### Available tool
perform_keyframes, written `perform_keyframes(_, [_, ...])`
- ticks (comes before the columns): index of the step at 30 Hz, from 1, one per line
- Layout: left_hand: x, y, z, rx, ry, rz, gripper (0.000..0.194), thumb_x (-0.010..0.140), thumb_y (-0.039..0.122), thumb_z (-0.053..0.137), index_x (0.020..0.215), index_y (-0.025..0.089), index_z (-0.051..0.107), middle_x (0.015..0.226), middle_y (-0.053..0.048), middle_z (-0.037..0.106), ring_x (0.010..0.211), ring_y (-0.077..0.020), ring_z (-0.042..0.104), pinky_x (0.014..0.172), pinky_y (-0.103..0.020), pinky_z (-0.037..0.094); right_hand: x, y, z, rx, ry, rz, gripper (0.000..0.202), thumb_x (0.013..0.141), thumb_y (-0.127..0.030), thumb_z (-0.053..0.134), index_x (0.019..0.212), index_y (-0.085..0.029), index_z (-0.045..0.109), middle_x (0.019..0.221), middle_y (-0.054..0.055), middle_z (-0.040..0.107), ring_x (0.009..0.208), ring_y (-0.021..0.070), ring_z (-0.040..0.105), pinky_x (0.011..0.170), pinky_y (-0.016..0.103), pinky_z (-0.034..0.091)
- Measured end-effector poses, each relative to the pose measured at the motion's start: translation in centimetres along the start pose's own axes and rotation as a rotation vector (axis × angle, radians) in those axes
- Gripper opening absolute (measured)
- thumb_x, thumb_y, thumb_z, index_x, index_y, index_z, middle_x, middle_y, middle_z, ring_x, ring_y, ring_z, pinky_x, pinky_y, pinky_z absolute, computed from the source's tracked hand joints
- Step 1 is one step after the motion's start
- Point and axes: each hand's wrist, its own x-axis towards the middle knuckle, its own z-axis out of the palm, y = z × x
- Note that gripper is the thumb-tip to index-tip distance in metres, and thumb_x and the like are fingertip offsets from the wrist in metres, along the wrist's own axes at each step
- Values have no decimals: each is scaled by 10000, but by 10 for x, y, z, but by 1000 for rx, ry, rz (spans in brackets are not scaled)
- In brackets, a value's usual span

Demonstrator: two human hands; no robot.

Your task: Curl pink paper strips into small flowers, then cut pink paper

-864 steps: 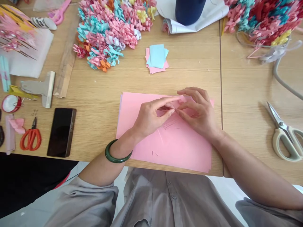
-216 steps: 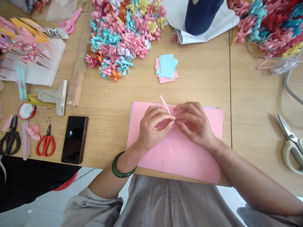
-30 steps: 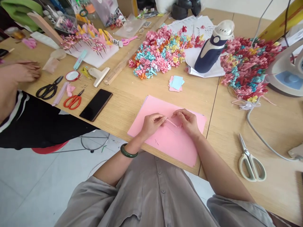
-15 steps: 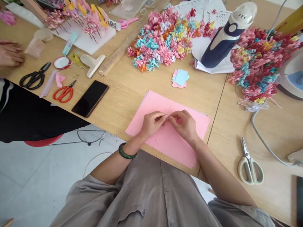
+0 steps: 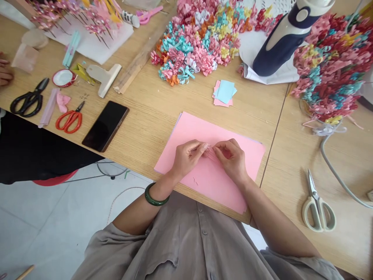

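My left hand [image 5: 189, 155] and my right hand [image 5: 231, 157] are both in a pinch, close together over a stack of pink paper sheets [image 5: 224, 190]. A small pale pink piece, which looks like a cut strip of paper, shows at my left fingertips. My right fingertips are just beside it, and what they grip is too small and too much the colour of the paper to make out. A few thin paper scraps [image 5: 195, 181] lie on the top sheet below my hands. Behind the stack are small blue and pink paper squares [image 5: 225, 91].
White-handled scissors [image 5: 318, 206] lie at right, with a grey cable beyond. Heaps of curled paper flowers [image 5: 201, 46] and a blue bottle [image 5: 276, 46] stand at the back. A phone [image 5: 105, 126], red scissors [image 5: 70, 119] and black scissors [image 5: 30, 99] lie left, near another person's hand [image 5: 5, 70].
My fingertips have drawn slightly apart, and a little more of the pale pink piece shows between them. The whole view has shifted a little.
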Motion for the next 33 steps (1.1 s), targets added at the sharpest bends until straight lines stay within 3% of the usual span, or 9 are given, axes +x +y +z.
perform_keyframes(4, [-2,-4,2,-10,24,41,175,896,305,660,896,152,746,784,-28,733,646,-106,700,635,-200,595,1,2,0,-14,25,-55,52,871,-222,660,826,-209,683,770,28,649,697,157,581,646,321,532])
perform_keyframes(6, [-3,-6,3,-8,39,56,170,900,299,655,892,154,744,770,-22,727,621,-99,692,605,-193,593,1,4,1,-43,44,-135,18,864,-237,676,859,-221,683,765,18,674,742,173,611,818,398,564])
perform_keyframes(8, [-3,-6,3,-1,27,58,178,910,302,643,881,157,741,752,-19,723,611,-97,687,596,-192,591,2,5,2,-86,70,-220,48,851,-265,705,883,-237,683,758,1,693,768,181,626,1026,489,499])
perform_keyframes(10, [-3,-5,4,13,8,58,186,919,302,632,870,158,739,746,-18,724,610,-96,685,603,-193,588,2,5,4,-129,98,-269,71,843,-293,724,872,-246,680,750,-10,695,749,175,622,1115,520,436])
perform_keyframes(17, [-2,0,2,51,-19,45,214,934,295,612,859,145,744,782,-35,734,644,-97,697,631,-188,578,2,5,8,-135,141,-258,143,880,-286,677,751,-244,630,666,-29,638,658,151,581,1111,490,465])
perform_keyframes(23, [-1,1,1,-12,-24,3,202,915,314,634,940,155,756,852,-49,745,679,-113,718,665,-206,601,1,5,6,-95,118,-163,144,868,-312,682,746,-263,625,689,-21,637,702,170,606,1130,513,452])
perform_keyframes(33, [-1,-1,2,1,-54,10,174,901,288,644,932,150,747,837,-42,736,655,-103,704,649,-193,596,0,6,8,-35,75,-143,132,875,-316,674,761,-253,651,700,-14,656,731,170,612,1122,513,447])
